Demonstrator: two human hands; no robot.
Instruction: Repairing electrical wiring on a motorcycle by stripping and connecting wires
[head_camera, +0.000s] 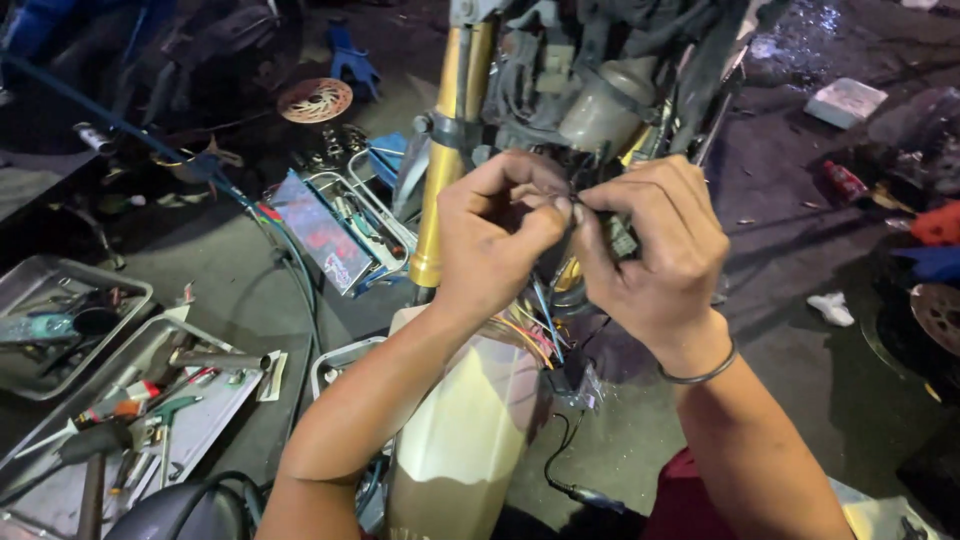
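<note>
My left hand (495, 235) and my right hand (650, 245) meet in front of a stripped motorcycle front end. Both pinch a small dark wiring connector (618, 238) with thin wires. A bundle of coloured wires (535, 330) hangs below the hands. A gold fork tube (448, 150) stands just left of my left hand. Below lies a cream-coloured fender (465, 430). My right wrist carries a thin metal bangle (700, 375). The connector is mostly hidden by my fingers.
Metal trays (60, 290) with hammers, screwdrivers and other tools lie at the lower left. A brake disc (315, 100) and a blue hose (130, 130) lie farther back. A white box (845, 100) and a rag (830, 308) sit on the wet ground to the right.
</note>
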